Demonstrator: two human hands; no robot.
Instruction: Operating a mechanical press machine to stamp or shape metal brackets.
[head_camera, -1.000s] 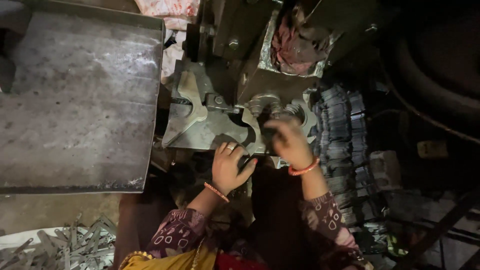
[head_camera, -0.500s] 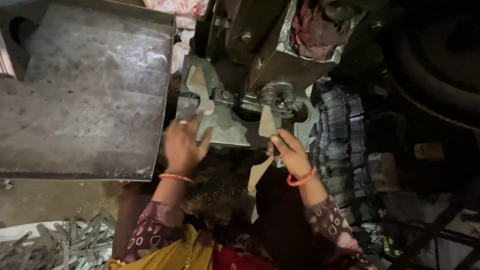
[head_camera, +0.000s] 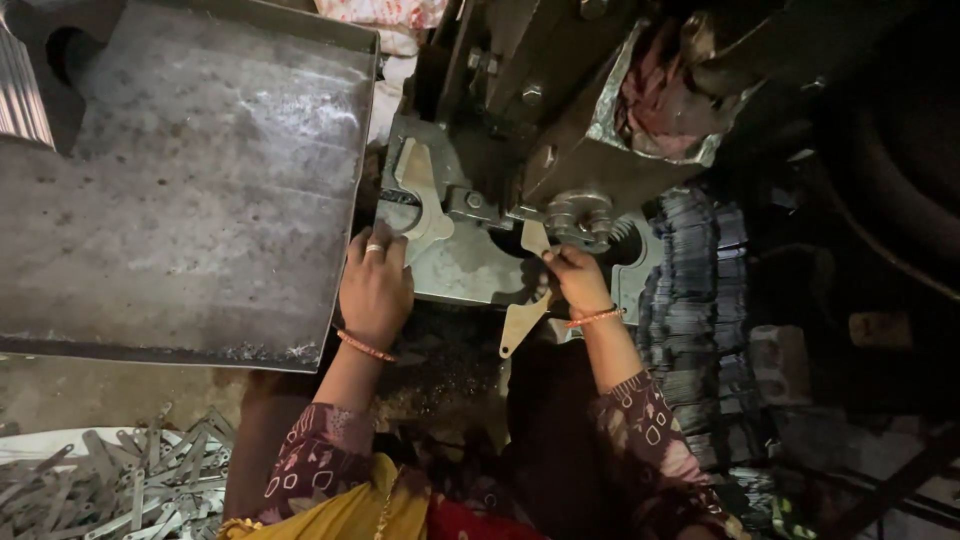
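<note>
Right hand (head_camera: 578, 282) pinches the flat metal strip (head_camera: 524, 305) beneath the press die (head_camera: 580, 215); left hand (head_camera: 376, 288) rests flat beside it (seat the strip squarely, I'd judge).

A second ago both hands were close together at the middle of the press, under the die. Since then the left hand (head_camera: 376, 287) has swung out to the left and now lies at the edge of the steel tray (head_camera: 180, 200), fingers touching a pale cut plate (head_camera: 420, 195). The right hand (head_camera: 578, 280) has shifted slightly right and now pinches a long metal strip (head_camera: 525, 315) that it feeds under the die (head_camera: 580, 215).
</note>
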